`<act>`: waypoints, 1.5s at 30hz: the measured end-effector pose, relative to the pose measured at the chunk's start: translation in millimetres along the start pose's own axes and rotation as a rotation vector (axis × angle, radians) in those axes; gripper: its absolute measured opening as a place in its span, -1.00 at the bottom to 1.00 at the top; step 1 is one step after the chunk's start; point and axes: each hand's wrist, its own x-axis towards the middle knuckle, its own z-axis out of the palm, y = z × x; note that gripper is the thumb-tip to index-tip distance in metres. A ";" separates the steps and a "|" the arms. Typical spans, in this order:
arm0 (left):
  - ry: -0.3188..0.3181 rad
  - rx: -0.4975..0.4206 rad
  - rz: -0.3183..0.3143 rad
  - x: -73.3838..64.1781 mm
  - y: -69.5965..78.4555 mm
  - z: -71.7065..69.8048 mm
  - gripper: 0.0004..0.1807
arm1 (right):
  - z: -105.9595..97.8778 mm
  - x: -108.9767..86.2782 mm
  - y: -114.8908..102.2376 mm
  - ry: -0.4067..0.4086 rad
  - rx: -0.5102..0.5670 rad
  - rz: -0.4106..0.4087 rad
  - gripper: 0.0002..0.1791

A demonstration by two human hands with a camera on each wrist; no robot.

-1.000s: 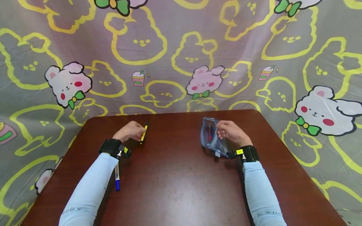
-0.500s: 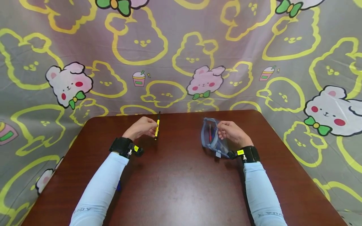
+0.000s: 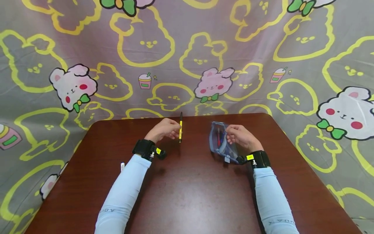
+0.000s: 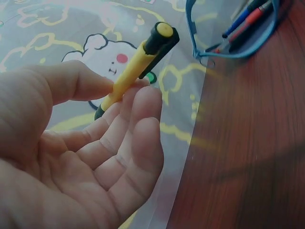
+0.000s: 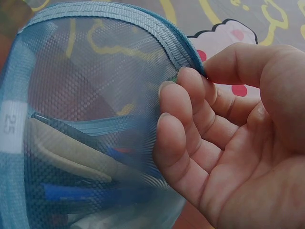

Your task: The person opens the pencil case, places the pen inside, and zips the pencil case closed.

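Note:
Between thumb and fingertips my left hand (image 3: 163,128) pinches a yellow pen (image 3: 180,130) with dark ends and a dark clip, held upright near the table's far side. In the left wrist view the pen's clip end (image 4: 164,31) points up and toward the pouch. My right hand (image 3: 241,138) pinches the zip edge of a blue mesh pencil pouch (image 5: 105,9), whose mouth gapes toward the left. Inside it a red pen (image 4: 250,20) and a blue pen (image 4: 241,21) lean. Through the mesh, a beige strip (image 5: 71,150) and a blue piece (image 5: 76,192) show.
The white end of a marker (image 3: 122,166) pokes out beside my left forearm, the rest hidden under the sleeve. The brown table (image 3: 187,191) ends at the back against a patterned cloth (image 3: 172,97).
My left hand has carried the yellow pen rightward toward the pouch, the pen swinging more upright. The left forearm now covers the marker's blue end. My right hand keeps its hold on the pouch.

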 end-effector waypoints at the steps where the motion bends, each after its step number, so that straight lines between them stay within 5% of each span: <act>1: -0.003 -0.005 0.004 1.3 1.9 2.9 -0.67 | 0.1 -0.2 -1.1 0.000 -0.005 0.000 -0.75; 11: -0.007 -0.024 0.019 16.2 15.1 35.0 -0.70 | -0.4 -3.9 -2.5 0.009 -0.052 0.001 -0.68; 19: -0.047 -0.134 0.036 23.0 17.6 59.6 -0.68 | 2.4 -8.9 -9.2 -0.012 -0.039 0.010 -0.75; 34: -0.106 -0.260 0.008 43.8 0.7 104.0 -0.67 | -0.3 -2.8 1.6 0.005 -0.061 -0.015 -0.71; 45: -0.128 -0.241 -0.011 53.3 -5.0 131.3 -0.75 | -2.4 -1.4 -2.4 0.014 -0.023 0.001 -0.79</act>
